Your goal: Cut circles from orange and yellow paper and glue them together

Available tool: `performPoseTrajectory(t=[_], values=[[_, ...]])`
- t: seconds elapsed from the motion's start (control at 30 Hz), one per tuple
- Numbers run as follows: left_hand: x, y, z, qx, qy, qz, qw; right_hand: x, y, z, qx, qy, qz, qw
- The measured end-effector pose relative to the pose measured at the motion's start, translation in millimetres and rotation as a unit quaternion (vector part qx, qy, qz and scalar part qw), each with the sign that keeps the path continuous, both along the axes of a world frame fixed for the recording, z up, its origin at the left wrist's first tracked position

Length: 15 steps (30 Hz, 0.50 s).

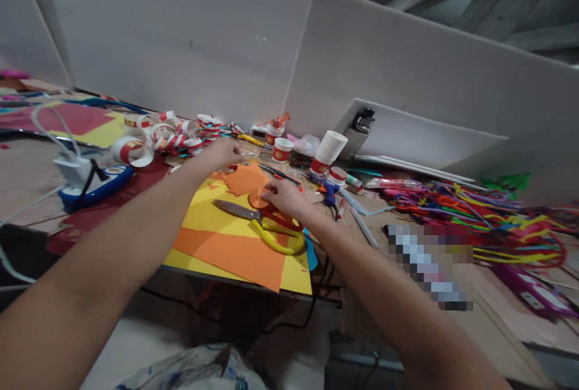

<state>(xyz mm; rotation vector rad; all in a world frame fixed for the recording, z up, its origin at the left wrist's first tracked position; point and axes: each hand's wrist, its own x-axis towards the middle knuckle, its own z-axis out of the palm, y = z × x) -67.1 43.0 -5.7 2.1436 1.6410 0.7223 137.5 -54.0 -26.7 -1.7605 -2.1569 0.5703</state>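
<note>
My right hand (286,197) pinches the edge of a small rounded piece of orange paper (257,199). To its left, my left hand (225,154) is raised over the far edge of the paper stack with its fingers curled together; whether anything is between them cannot be made out. A jagged orange paper scrap (244,178) lies between the hands. Large scissors with a yellow handle (283,244) rest on the yellow paper (205,212), close below my right hand. Behind that hand lies a second pair of scissors (274,172). Nearer to me is a flat orange sheet (230,255).
Paper cups (329,150), a bottle (357,135) and a blue glue gun (330,191) stand or lie behind and right. Cut cup rings (134,150) and a blue-and-white power strip (97,185) are left. Colourful strips (488,215) pile up at right, near a blurred-out object (427,269).
</note>
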Motion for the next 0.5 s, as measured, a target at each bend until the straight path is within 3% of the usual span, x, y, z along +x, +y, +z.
performPoseTrajectory(t=[0.2, 0.37, 0.5], values=[[-1, 10, -15.3, -0.014, 0.104, -0.02, 0.994, -10, 0, 5.5, -0.009, -0.04, -0.014, 0.999], [-1, 26, -31.8, -0.01, 0.094, -0.047, 0.994, -9, 5, 1.1, -0.029, -0.036, -0.039, 0.998], [-2, 26, -31.8, -0.027, 0.082, -0.063, 0.994, -9, 7, 0.0, -0.031, -0.032, -0.05, 0.998]])
